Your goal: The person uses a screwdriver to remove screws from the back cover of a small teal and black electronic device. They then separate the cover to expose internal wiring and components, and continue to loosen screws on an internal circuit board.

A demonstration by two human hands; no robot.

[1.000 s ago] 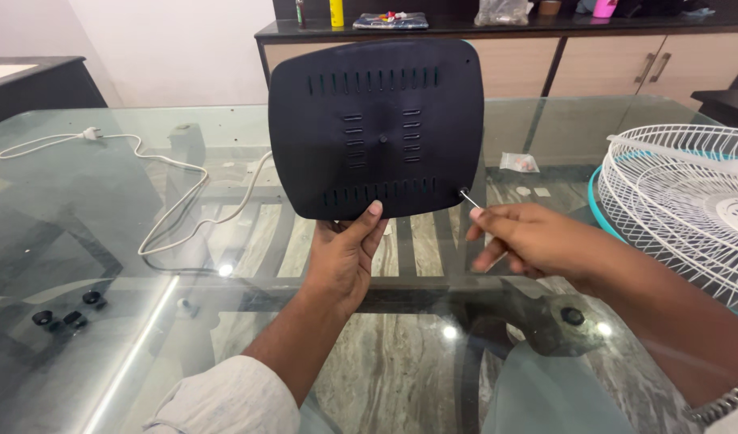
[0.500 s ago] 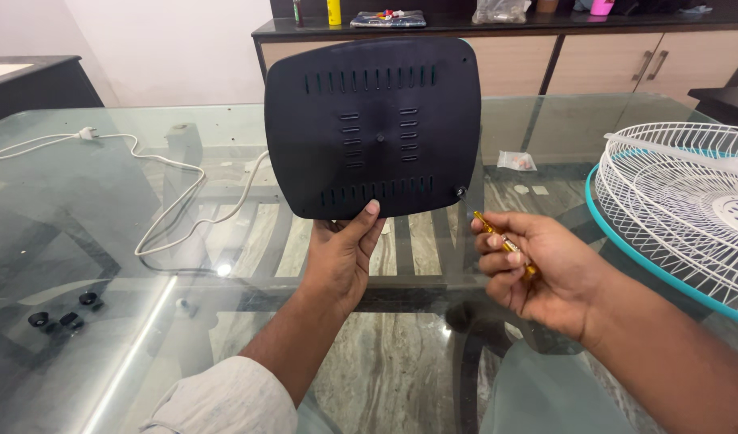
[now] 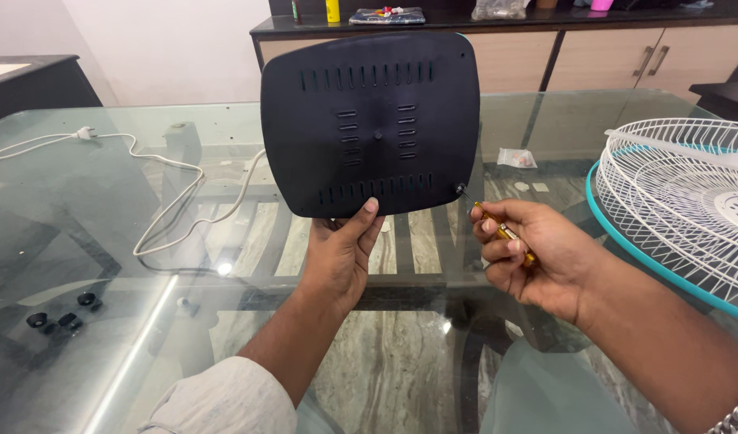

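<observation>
Status | your left hand (image 3: pixel 341 253) grips panel (image 3: pixel 370 120) upright by its bottom edge | your right hand (image 3: pixel 533 253) grips screwdriver (image 3: pixel 497 227), tip at panel's lower-right corner

The panel (image 3: pixel 371 124) stands above the left hand (image 3: pixel 341 257); the screwdriver (image 3: pixel 497 227) lies in the right hand (image 3: pixel 537 257), the fan grille (image 3: pixel 690 209) right of it; the cord (image 3: pixel 168 209) left of the left hand.

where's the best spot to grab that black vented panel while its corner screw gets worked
Grip the black vented panel at its lower edge from below, as the left hand does: it stands upright, and that keeps fingers clear of the lower right corner, where the right hand's screwdriver tip sits.
</observation>
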